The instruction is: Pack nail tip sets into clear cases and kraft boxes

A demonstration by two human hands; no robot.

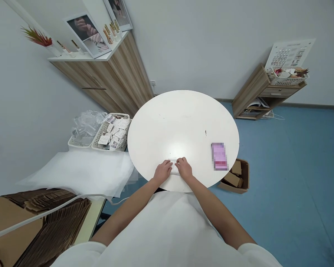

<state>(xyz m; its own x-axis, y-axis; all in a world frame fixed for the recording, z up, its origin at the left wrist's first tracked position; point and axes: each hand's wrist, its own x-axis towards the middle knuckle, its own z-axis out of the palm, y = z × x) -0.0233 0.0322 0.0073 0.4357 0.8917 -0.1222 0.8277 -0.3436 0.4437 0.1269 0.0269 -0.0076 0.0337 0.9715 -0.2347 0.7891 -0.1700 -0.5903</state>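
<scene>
A small white wrapped packet (174,169) lies on the round white table (180,111), near its front edge. My left hand (163,171) is closed on the packet's left side, fingers pointing inward. From the right, my right hand (184,168) presses its curled fingers on the packet's other side. What is inside the white wrapping is hidden. A blurred purple-pink rectangular object (219,156) rests on the table to the right of my hands.
White foam sheets (86,172) lie left of the table, before baskets of cards (113,133) and clear plastic bags (87,126). Flattened cardboard (61,218) stands at lower left. An open carton (241,189) of small boxes sits on the floor at right. Wooden cabinets line the wall.
</scene>
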